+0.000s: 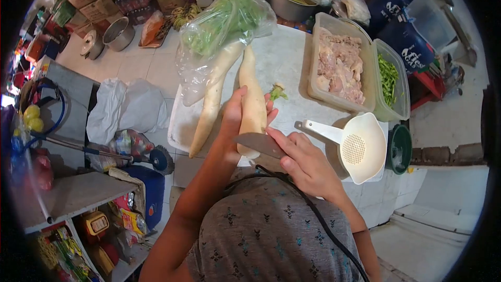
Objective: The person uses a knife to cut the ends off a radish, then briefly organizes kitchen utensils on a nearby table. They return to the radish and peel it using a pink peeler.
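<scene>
A long white radish [252,94] lies in my left hand [233,115], whose fingers wrap round it from below and from the side. My right hand [302,162] grips a knife [259,144]; the handle is hidden inside the fist. The flat of the blade rests across the radish near its thick lower end. To the left, a second white radish [210,103] lies on the white table [292,62]. A cut-off radish top [277,91] with green stubs sits just right of my left fingertips.
At the table's right stand a tub of raw meat [314,68], a tub of chopped greens [406,94] and a white strainer [365,143]. A plastic bag of leafy greens [229,18] covers the far left. A green bin [401,149] stands beyond the right edge.
</scene>
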Tool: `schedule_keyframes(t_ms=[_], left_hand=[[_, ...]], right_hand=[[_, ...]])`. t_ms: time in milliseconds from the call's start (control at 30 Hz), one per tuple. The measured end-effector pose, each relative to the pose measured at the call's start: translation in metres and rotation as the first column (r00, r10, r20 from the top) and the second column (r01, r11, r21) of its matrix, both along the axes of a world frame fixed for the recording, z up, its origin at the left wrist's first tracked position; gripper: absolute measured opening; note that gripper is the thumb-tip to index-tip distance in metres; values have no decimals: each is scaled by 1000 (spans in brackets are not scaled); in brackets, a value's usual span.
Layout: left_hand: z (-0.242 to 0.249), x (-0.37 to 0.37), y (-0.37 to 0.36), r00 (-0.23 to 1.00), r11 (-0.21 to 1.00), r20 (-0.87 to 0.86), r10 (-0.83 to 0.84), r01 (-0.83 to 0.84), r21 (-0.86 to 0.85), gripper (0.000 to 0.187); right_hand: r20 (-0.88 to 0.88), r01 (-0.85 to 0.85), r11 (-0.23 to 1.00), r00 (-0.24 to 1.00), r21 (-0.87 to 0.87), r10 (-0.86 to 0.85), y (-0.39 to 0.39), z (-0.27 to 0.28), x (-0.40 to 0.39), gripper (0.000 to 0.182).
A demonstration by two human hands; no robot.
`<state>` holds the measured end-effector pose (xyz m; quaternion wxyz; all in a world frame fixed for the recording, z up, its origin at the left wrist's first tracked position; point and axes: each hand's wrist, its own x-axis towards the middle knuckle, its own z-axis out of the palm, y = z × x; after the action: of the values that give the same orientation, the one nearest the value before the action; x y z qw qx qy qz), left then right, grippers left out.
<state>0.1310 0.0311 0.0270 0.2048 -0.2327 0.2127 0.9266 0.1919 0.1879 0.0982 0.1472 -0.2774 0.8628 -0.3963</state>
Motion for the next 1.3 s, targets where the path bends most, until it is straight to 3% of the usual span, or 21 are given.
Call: schedule_keyframes(t_ms=[67, 167, 767, 967, 1067, 1133, 1200, 1300], left_hand=[[11, 2, 1, 998, 1000, 61, -11, 12, -15, 42], [-13, -6, -8, 983, 973, 28, -183, 177, 149, 41], [-14, -12, 3, 989, 963, 71, -132, 111, 247, 38], [-16, -11, 0, 979, 971, 47, -200, 191, 144, 39], [-33, -17, -6, 968, 953, -26, -248, 248, 176, 40], [-29, -11, -7, 971, 972, -40, -236, 235, -18, 41], [-27, -4, -4, 969, 983, -175, -176, 166, -73, 40], [-18, -7, -4, 972, 939, -67, -226, 236, 250, 34]], right_hand=[[-44, -16, 998, 999, 62, 18, 2, 2, 3, 47], [-25, -67, 993, 997, 100, 70, 1, 6, 6, 49], [-170, 10, 995, 985, 96, 7, -1, -6, 11, 51], [-156, 33, 996, 988, 88, -19, -5, -6, 11, 50], [-161, 48, 997, 986, 61, -37, -6, -9, 12, 49], [-95, 10, 990, 995, 143, 3, -7, -7, 13, 51], [-15, 5, 995, 1000, 102, -3, -5, 2, 11, 51], [-159, 39, 999, 986, -21, -41, -6, -15, 13, 51]])
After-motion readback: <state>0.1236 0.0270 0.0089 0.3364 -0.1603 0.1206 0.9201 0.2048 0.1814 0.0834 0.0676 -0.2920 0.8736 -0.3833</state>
